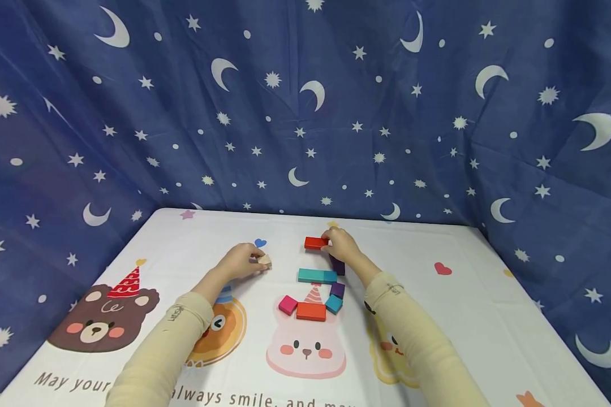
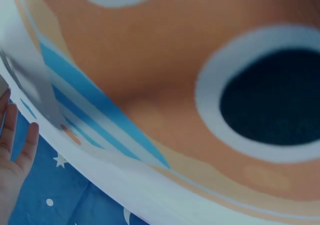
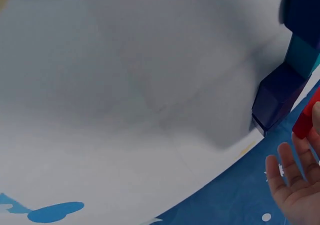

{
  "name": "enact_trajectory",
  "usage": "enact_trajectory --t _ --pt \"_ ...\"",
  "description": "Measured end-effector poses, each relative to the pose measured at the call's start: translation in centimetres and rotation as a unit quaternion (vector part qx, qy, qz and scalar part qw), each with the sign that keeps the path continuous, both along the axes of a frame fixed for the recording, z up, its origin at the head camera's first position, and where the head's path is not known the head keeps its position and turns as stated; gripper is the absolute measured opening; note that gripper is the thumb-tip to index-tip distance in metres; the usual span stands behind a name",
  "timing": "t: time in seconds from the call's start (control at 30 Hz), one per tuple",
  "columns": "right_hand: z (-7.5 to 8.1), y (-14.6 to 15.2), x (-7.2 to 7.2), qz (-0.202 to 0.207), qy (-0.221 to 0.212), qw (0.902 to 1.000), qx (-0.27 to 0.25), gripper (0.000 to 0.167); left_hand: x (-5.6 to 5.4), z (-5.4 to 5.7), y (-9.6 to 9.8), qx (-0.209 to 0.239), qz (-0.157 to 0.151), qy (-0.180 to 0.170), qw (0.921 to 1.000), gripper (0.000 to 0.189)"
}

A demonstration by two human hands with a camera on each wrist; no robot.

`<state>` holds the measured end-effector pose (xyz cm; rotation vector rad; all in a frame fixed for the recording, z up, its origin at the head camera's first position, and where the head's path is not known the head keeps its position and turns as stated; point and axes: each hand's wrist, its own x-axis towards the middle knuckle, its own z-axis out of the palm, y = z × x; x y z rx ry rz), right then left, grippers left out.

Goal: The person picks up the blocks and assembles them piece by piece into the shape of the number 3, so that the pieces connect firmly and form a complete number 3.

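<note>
My left hand (image 1: 240, 262) pinches a small wood-coloured block (image 1: 265, 261) between thumb and fingers, left of the coloured blocks. At the far end of the arrangement, my right hand (image 1: 342, 244) grips the right end of a red block (image 1: 314, 243). The right wrist view also has this red block (image 3: 306, 116) against the fingers. Just below that hand stands a purple block (image 1: 338, 266), partly covered by it. A teal block (image 1: 313, 276) lies nearer. In the left wrist view only part of the left hand (image 2: 15, 157) shows at the edge, and its block cannot be made out.
A small purple block (image 1: 338, 290), a blue block (image 1: 334, 304), an orange-red block (image 1: 311, 311) and a pink block (image 1: 287, 304) form a curve nearer me. All lie on a white printed tablecloth (image 1: 407, 254). A blue star-patterned curtain (image 1: 336, 158) hangs behind the table.
</note>
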<state>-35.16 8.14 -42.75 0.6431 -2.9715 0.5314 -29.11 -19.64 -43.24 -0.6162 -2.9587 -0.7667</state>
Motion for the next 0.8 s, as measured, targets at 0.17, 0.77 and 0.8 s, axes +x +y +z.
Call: enact_trajectory --t 0.17,0.77,0.8 --pt "-0.2 -0.3 0.0 -0.032 -0.037 0.9988 -0.002 0.029 0.1 -0.5 0.6 -0.013 0.013 -0.031 0.9994 0.035" --pt "-0.6 -0.4 -1.2 -0.065 -0.082 0.9939 -0.035 0.027 -0.1 -0.5 1.7 0.012 0.005 -0.008 0.9999 0.034" --pt "-0.6 -0.4 -1.2 -0.065 -0.084 0.9937 -0.035 0.027 -0.2 -0.5 1.8 0.012 0.005 -0.007 0.9999 0.034"
